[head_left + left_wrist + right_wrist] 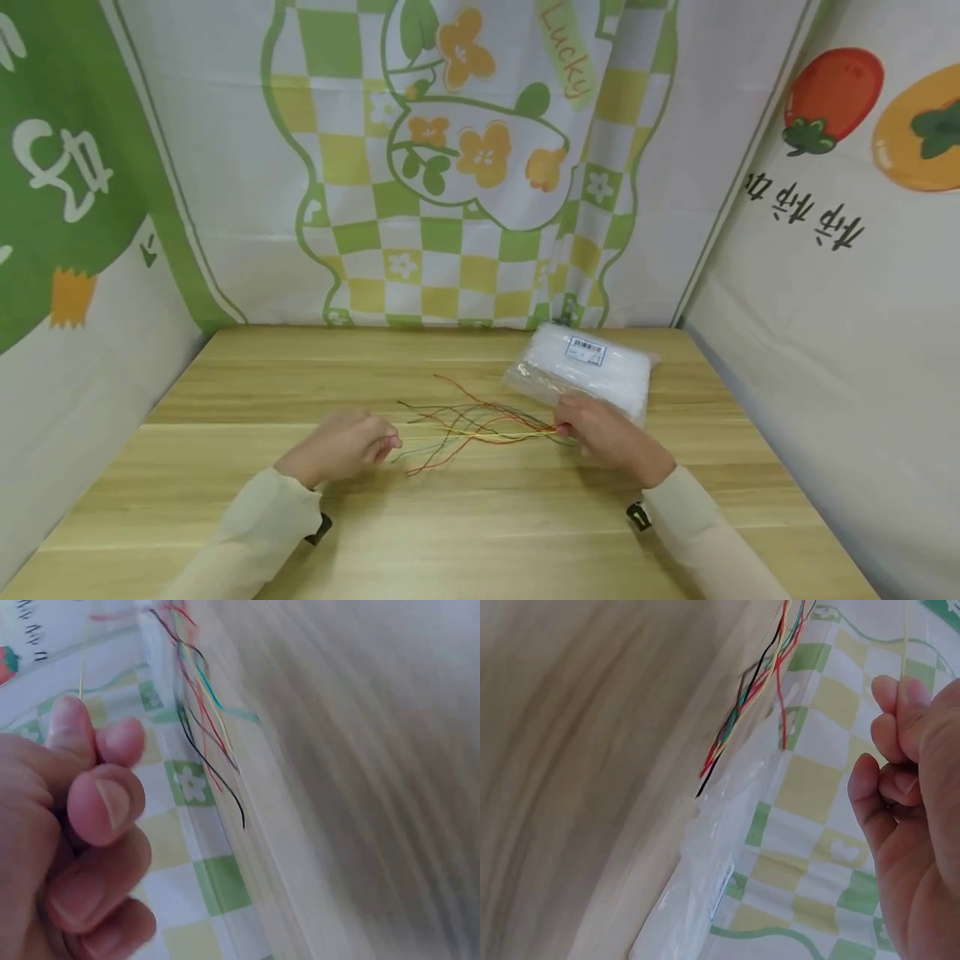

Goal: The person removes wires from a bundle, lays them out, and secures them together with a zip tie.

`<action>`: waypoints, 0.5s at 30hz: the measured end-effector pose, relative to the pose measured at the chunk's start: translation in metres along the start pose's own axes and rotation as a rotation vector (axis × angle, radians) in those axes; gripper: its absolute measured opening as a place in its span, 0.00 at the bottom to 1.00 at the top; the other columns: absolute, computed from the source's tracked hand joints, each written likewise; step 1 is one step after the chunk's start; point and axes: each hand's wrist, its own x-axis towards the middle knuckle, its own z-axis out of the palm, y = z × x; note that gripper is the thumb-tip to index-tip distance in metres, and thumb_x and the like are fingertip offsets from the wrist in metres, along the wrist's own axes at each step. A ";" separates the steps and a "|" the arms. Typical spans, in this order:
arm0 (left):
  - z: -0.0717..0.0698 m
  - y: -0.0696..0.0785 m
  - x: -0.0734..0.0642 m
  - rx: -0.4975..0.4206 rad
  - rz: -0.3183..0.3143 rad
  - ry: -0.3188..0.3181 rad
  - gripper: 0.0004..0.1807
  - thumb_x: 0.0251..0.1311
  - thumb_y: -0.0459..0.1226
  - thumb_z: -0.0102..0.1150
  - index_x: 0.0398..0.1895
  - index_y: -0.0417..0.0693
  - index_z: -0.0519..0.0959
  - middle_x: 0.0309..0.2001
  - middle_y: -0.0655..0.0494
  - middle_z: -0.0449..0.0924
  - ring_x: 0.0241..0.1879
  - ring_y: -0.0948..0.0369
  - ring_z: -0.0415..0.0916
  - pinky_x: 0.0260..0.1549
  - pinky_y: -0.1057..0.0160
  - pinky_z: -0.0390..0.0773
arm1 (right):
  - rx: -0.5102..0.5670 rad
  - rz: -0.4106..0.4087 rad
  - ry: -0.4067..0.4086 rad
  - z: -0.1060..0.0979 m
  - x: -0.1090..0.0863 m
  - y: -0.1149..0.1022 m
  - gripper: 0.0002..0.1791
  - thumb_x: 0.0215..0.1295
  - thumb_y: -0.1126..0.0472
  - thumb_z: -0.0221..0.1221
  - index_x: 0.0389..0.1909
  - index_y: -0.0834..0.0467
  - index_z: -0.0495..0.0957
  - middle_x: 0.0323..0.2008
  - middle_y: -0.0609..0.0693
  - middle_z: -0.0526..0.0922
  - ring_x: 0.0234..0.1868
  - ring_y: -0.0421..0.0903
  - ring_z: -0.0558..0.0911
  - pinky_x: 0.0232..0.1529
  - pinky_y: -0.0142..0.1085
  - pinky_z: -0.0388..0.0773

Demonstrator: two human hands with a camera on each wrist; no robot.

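A thin yellow wire (431, 437) stretches nearly straight between my two hands, above the table. My left hand (347, 447) pinches its left end between thumb and forefinger; in the left wrist view the wire (82, 664) rises from the fingertips, the other fingers curled in. At the opposite end my right hand (609, 435) pinches it with thumb and forefinger, and the wire (905, 637) leaves the fingertips upward in the right wrist view. Several loose wires (761, 675) in red, black, green and yellow lie crossed in a bunch on the wooden table (480, 517), just beyond the held wire.
A clear plastic bag (555, 350) of white contents, with a blue-edged label (586, 351), lies at the back right, close behind my right hand. Printed curtains (480, 275) stand along the table's back and both sides.
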 end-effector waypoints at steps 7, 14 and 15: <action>-0.001 0.003 0.007 0.046 -0.075 -0.010 0.27 0.75 0.42 0.61 0.16 0.60 0.61 0.17 0.71 0.52 0.18 0.73 0.48 0.20 0.72 0.54 | 0.002 0.011 0.050 -0.003 0.000 0.006 0.18 0.55 0.82 0.63 0.25 0.55 0.75 0.26 0.44 0.74 0.31 0.38 0.72 0.35 0.33 0.76; -0.006 0.001 0.020 0.043 -0.124 -0.068 0.21 0.78 0.40 0.57 0.20 0.55 0.75 0.20 0.67 0.74 0.21 0.71 0.64 0.26 0.66 0.70 | 0.002 0.067 -0.061 0.001 0.000 0.013 0.13 0.67 0.73 0.65 0.26 0.55 0.81 0.26 0.43 0.77 0.31 0.37 0.74 0.37 0.33 0.78; -0.007 0.001 0.021 0.036 -0.131 -0.080 0.20 0.79 0.40 0.56 0.21 0.55 0.77 0.21 0.65 0.77 0.21 0.70 0.65 0.26 0.65 0.71 | 0.000 0.075 -0.067 0.001 0.000 0.013 0.12 0.67 0.73 0.65 0.26 0.55 0.82 0.27 0.43 0.77 0.31 0.37 0.75 0.37 0.33 0.79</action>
